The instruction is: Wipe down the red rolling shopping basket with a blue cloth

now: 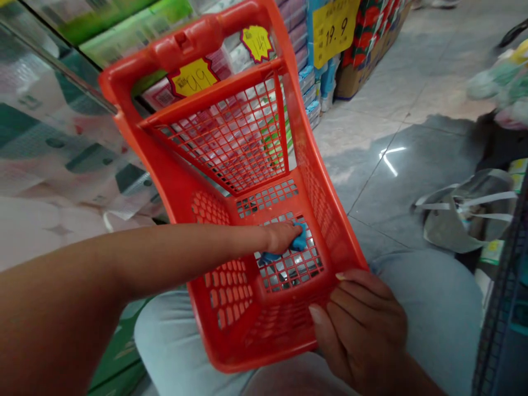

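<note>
Nearest are the person's thighs in pale grey-blue trousers [429, 308], with a red plastic shopping basket [264, 220] tilted across them, its open top toward the person and its long handle [185, 41] pointing away. The right hand [361, 330] is curled around the basket's near rim, its fingers closed over the edge. The left hand [282, 237] reaches in along the bare forearm, bent down over a crumpled blue cloth [299, 239] and pressing it against the mesh floor of the basket. The cloth sits on that floor, partly under the palm. How much of the mesh it has gone over cannot be told from this view; the far wall and the handle show no cloth on them. Beyond the basket, a grey bag with white straps [464, 212] lies on the tiled floor [371, 165] to the right. Ahead, stacked packaged goods [307, 66] stand beside a cardboard box [355, 71]. A yellow price tag [333, 27] reads 19.9, a starburst tag [256, 44] seems to begin with 14, and a third yellow tag [193, 78] is seen through the handle, its figures too skewed to read with confidence. No brand name can be read.
</note>
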A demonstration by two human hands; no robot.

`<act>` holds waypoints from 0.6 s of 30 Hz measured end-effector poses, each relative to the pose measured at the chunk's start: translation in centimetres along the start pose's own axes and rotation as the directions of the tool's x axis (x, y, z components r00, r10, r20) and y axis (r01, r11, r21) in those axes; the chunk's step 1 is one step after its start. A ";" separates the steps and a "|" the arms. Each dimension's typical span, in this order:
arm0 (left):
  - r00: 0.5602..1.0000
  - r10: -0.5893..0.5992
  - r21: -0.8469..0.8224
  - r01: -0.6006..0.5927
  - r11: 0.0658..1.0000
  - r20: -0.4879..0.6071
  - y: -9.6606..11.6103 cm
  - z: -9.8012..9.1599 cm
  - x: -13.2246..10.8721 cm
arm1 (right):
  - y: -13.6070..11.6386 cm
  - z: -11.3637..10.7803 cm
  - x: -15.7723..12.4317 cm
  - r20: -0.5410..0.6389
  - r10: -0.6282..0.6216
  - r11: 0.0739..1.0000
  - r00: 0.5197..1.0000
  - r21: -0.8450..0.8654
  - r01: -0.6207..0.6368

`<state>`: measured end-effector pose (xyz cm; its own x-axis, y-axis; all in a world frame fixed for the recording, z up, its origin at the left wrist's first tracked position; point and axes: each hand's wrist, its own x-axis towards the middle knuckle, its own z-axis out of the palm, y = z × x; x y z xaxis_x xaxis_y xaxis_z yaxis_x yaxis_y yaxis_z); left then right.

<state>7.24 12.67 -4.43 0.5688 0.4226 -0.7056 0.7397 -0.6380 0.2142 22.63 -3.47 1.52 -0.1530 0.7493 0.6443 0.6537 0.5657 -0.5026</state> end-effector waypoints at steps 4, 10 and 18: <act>0.974 0.224 -0.116 -0.220 0.969 0.029 5.0 1.1 -0.5 | 0.1 -0.6 0.0 0.020 -0.027 0.999 0.999 0.045 0.026; 0.997 0.058 -0.144 -0.063 0.988 -0.041 3.7 0.1 0.0 | 0.6 -0.9 -0.4 0.047 -0.063 0.994 0.997 0.093 0.059; 0.984 0.177 -0.342 -0.157 0.927 0.027 6.8 2.5 -1.9 | 0.4 -1.1 -1.0 0.046 -0.003 0.990 0.999 0.139 -0.004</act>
<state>10.29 5.94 -3.30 0.6808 0.2860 -0.6743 0.7188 -0.4376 0.5402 23.87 -4.31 1.31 -0.1892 0.7628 0.6184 0.5445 0.6056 -0.5804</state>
